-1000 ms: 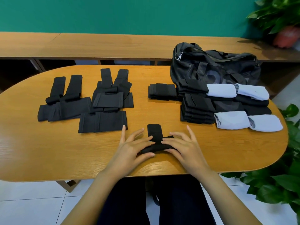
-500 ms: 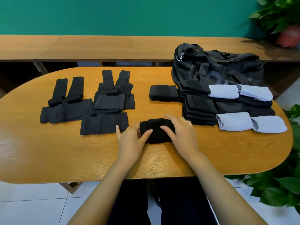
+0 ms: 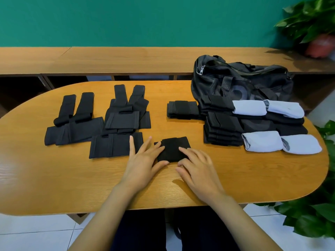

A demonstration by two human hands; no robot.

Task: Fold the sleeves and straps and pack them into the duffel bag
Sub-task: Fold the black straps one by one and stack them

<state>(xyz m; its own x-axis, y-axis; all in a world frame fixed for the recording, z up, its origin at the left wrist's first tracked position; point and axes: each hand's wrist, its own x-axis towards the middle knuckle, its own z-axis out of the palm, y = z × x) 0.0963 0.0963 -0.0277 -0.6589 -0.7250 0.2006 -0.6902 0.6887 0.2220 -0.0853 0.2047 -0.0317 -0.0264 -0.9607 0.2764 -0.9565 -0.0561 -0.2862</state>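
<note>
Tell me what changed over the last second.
The black strap had a tail sticking out toward the far side. It is now folded in, leaving a compact bundle nudged slightly away from the person. The left hand and right hand press it with straight fingers, as before. The unfolded pieces, folded stacks and duffel bag stayed put.

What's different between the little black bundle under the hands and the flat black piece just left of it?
The bundle is folded small and thick; the flat piece lies spread wide and flat. The left hand and right hand rest on the bundle; the flat piece lies beside the left hand. Both are black fabric.
</note>
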